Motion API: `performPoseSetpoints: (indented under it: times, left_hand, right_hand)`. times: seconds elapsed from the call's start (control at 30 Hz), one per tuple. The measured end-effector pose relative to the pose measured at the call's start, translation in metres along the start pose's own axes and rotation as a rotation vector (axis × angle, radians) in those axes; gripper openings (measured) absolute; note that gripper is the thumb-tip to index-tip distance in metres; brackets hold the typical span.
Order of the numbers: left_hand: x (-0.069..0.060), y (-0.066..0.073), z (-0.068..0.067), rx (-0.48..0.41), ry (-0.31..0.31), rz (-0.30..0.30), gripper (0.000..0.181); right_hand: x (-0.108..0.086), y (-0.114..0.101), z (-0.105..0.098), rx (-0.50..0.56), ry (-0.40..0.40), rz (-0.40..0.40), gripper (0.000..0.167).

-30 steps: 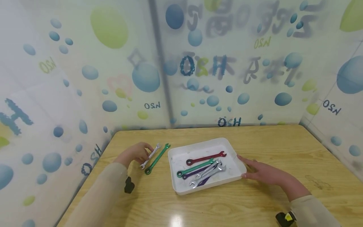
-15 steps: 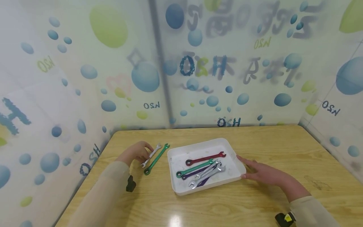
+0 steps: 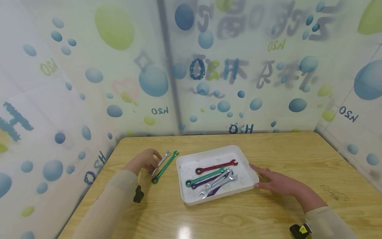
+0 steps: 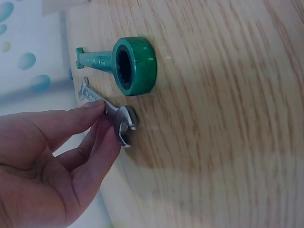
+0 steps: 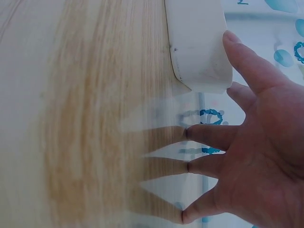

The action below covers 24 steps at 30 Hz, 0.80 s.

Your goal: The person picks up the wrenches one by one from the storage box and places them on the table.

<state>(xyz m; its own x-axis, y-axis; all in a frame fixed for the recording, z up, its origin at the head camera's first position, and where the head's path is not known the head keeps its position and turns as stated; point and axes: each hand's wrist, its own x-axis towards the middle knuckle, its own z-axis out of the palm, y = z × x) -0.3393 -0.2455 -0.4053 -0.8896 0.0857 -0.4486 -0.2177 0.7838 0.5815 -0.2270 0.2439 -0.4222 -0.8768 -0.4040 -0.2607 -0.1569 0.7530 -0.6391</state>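
My left hand [image 3: 146,160] pinches a silver open-end wrench [image 4: 124,114] between thumb and fingers, at the left of the table. Close beside it, on the right, a green ratcheting wrench [image 3: 164,169] lies on the wood. A white tray [image 3: 191,201] stands at the middle of the table. My right hand [image 3: 277,182] touches the tray's right end with thumb and index finger. In the right wrist view, the other fingers [image 5: 209,135] are spread straight, their tips on the table. Inside the tray lie a red wrench [image 3: 216,167], another green wrench [image 3: 206,177], and several silver and purple wrenches.
The wooden table [image 3: 232,219] meets a wall [image 3: 253,109] printed with bubbles along its back. Another patterned wall [image 3: 74,126] rises on the left. Dark devices [image 3: 138,194] sit at both wrists.
The silver wrench has turned slightly in my left hand; its near end has shifted a little and shows less. My right hand and the tray stay put.
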Motion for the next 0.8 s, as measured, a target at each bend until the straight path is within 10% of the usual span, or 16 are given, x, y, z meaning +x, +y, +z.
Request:
performPoseSetpoints:
  times: [0.8]
  left_hand:
    - [-0.0036, 0.0008, -0.0069, -0.088, 0.012, 0.050, 0.045]
  right_hand:
    - [0.0007, 0.0021, 0.0013, -0.022, 0.008, -0.010, 0.081]
